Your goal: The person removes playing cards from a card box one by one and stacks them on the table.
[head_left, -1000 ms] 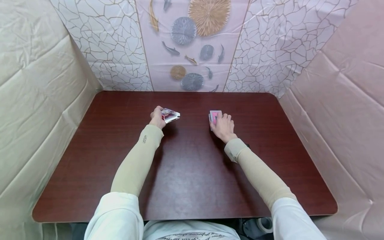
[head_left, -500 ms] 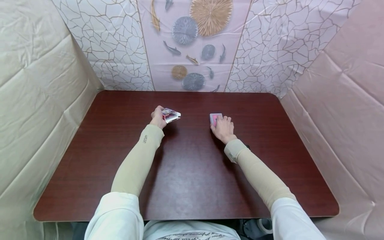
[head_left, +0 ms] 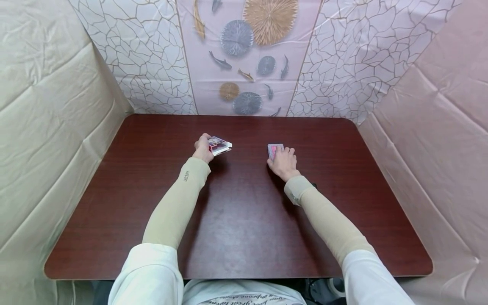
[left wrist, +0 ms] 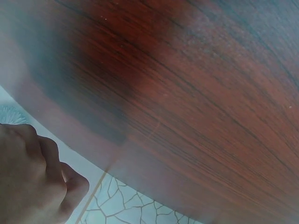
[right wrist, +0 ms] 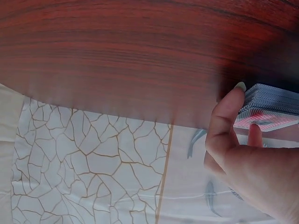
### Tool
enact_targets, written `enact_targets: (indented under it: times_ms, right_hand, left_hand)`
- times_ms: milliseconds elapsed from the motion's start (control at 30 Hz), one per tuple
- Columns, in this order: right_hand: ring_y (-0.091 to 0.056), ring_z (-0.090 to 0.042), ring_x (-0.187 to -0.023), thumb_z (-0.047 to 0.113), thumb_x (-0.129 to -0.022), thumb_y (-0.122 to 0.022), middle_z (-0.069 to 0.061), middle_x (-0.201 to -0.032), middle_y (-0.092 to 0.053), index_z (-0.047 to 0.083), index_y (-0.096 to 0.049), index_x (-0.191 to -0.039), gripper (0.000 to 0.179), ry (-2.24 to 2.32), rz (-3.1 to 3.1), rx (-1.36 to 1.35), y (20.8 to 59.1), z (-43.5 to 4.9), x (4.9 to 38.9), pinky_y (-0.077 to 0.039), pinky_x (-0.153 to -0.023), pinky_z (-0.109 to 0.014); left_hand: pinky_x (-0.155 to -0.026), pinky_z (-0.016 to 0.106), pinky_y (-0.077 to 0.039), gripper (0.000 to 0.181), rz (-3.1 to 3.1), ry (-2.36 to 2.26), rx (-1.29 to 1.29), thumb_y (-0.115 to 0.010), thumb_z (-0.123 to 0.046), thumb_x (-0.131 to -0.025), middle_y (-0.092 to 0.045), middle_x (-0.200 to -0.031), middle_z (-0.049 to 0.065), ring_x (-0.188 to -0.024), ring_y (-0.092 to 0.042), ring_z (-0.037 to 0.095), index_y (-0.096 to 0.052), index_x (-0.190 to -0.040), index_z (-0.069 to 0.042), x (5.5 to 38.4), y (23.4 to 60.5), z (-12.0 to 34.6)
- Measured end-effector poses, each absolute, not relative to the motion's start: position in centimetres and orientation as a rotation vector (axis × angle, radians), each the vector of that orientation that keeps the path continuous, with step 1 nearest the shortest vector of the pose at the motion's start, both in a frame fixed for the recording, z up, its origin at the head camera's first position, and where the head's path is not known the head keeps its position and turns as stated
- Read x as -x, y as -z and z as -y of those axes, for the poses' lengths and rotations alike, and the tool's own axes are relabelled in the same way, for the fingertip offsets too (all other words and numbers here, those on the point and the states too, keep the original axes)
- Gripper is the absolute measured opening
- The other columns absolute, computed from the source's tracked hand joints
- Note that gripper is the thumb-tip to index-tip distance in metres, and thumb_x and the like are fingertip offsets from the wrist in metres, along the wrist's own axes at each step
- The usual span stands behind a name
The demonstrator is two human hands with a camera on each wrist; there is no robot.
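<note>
My left hand grips a small card box by its left side, holding it just above the table left of centre. The box has a dark printed face, and its white-edged open end points right. In the left wrist view only the knuckles of the left hand show; the box is out of sight there. My right hand holds a deck of playing cards with pink-and-blue backs. In the right wrist view, one digit lies along the edge of the deck and another fingertip presses its patterned face.
Both hands are over the far half of a dark red-brown wooden table. Pale padded cloth walls rise left and right. A patterned cloth hangs behind the far edge. Below the near edge, a white roll is partly visible.
The deck has come slightly nearer and its cards look more squared up under my right hand. My left hand keeps its hold on the box, with hardly any movement.
</note>
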State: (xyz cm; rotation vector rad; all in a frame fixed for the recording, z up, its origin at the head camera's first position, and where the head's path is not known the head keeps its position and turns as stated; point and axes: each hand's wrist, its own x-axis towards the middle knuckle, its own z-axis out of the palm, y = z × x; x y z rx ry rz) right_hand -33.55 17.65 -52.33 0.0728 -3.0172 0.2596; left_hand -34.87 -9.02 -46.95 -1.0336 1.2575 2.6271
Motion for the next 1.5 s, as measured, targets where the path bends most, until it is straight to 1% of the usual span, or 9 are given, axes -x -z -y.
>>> enact_targets:
  times_ms: [300, 567, 700, 833, 933, 1100, 1233, 1367, 1500]
  right_hand:
    - [-0.046, -0.045, -0.107, 0.038, -0.084, -0.064, -0.030, -0.112, -0.053, -0.003, -0.046, -0.123, 0.059, -0.342, 3.058, -0.017, 51.8, -17.7, 33.4, -0.048, -0.085, -0.055]
    - [-0.044, -0.044, -0.109, 0.044, -0.085, -0.062, -0.028, -0.113, -0.052, 0.002, -0.040, -0.129, 0.064, -0.385, 3.019, -0.016, 51.2, -17.1, 33.1, -0.044, -0.088, -0.055]
    - [-0.043, -0.044, -0.113, 0.043, -0.088, -0.059, -0.027, -0.123, -0.053, 0.005, -0.045, -0.132, 0.060, -0.524, 2.917, -0.148, 50.1, -16.0, 32.6, -0.041, -0.093, -0.054]
    - [-0.042, -0.039, -0.121, 0.040, -0.093, -0.055, -0.022, -0.134, -0.052, 0.010, -0.049, -0.136, 0.053, -0.780, 2.850, -0.367, 48.1, -13.7, 31.8, -0.037, -0.101, -0.049]
    - [-0.043, -0.037, -0.123, 0.037, -0.095, -0.055, -0.019, -0.135, -0.053, 0.011, -0.054, -0.134, 0.046, -0.917, 2.798, -0.569, 46.5, -11.9, 31.2, -0.036, -0.105, -0.047]
    - [-0.041, -0.036, -0.128, 0.029, -0.096, -0.056, -0.020, -0.138, -0.050, 0.009, -0.062, -0.127, 0.037, -0.988, 2.759, -0.833, 44.9, -9.6, 30.1, -0.035, -0.108, -0.047]
    - [-0.039, -0.036, -0.131, 0.033, -0.097, -0.053, -0.021, -0.143, -0.046, 0.011, -0.063, -0.126, 0.038, -0.949, 2.815, -0.911, 44.7, -8.6, 29.6, -0.035, -0.109, -0.047]
    - [-0.036, -0.032, -0.132, 0.044, -0.096, -0.052, -0.018, -0.147, -0.043, 0.017, -0.062, -0.129, 0.043, -0.909, 2.894, -0.917, 45.1, -8.0, 29.5, -0.036, -0.109, -0.045]
    - [-0.037, -0.032, -0.132, 0.048, -0.095, -0.052, -0.018, -0.148, -0.041, 0.018, -0.059, -0.133, 0.048, -0.874, 2.935, -0.909, 45.3, -7.7, 29.5, -0.037, -0.109, -0.045]
  left_hand:
    - [-0.097, 0.031, -0.052, 0.051, -1.222, -2.624, 1.018, -0.048, -0.010, -0.089, -0.050, -0.132, 0.016, -0.114, -0.057, 0.024, -0.036, -0.138, -0.004, 34.9, 46.9, 8.8]
    - [-0.097, 0.030, -0.052, 0.051, -1.209, -2.637, 1.017, -0.049, -0.010, -0.089, -0.050, -0.127, 0.014, -0.112, -0.056, 0.023, -0.035, -0.137, -0.004, 34.9, 46.9, 8.9]
    - [-0.097, 0.029, -0.052, 0.049, -1.209, -2.627, 1.030, -0.050, -0.010, -0.089, -0.050, -0.122, 0.012, -0.110, -0.056, 0.022, -0.036, -0.136, -0.005, 34.9, 47.2, 8.7]
    - [-0.097, 0.028, -0.052, 0.050, -1.238, -2.600, 1.028, -0.050, -0.011, -0.089, -0.050, -0.121, 0.011, -0.110, -0.056, 0.022, -0.036, -0.137, -0.006, 34.8, 47.4, 8.4]
    - [-0.098, 0.029, -0.051, 0.050, -1.254, -2.594, 1.012, -0.050, -0.012, -0.089, -0.050, -0.124, 0.012, -0.111, -0.056, 0.022, -0.036, -0.137, -0.005, 34.9, 47.5, 8.1]
    - [-0.098, 0.030, -0.052, 0.047, -1.215, -2.609, 1.018, -0.049, -0.011, -0.090, -0.051, -0.125, 0.013, -0.110, -0.056, 0.022, -0.039, -0.135, -0.003, 35.0, 47.5, 7.7]
    - [-0.097, 0.030, -0.052, 0.046, -1.177, -2.619, 0.996, -0.047, -0.010, -0.090, -0.051, -0.122, 0.013, -0.105, -0.056, 0.022, -0.040, -0.135, 0.000, 34.9, 47.5, 7.4]
    - [-0.097, 0.030, -0.051, 0.042, -1.157, -2.628, 0.998, -0.046, -0.010, -0.091, -0.051, -0.111, 0.012, -0.099, -0.054, 0.021, -0.039, -0.132, 0.000, 34.7, 47.5, 7.3]
    - [-0.098, 0.031, -0.050, 0.036, -1.162, -2.634, 1.009, -0.046, -0.009, -0.091, -0.050, -0.103, 0.009, -0.094, -0.053, 0.020, -0.039, -0.126, -0.001, 34.6, 47.6, 7.3]
